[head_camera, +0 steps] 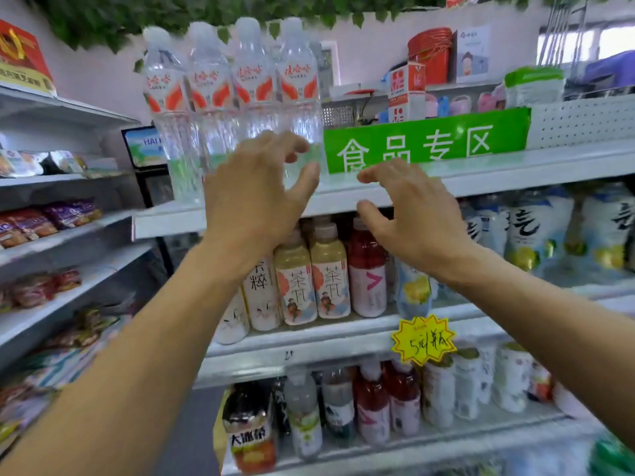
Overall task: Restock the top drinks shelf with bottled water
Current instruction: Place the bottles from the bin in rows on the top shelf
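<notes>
Both open and empty, left hand [257, 190] and right hand [410, 214] hover by water bottles [233, 87] lined label-outward on the shelf [498, 176], likely for shoppers.

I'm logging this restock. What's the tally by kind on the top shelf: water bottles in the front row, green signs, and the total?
Water bottles, front row: 4 (any behind are too blurred to count)
Green sign: 1
Total: 5
</notes>
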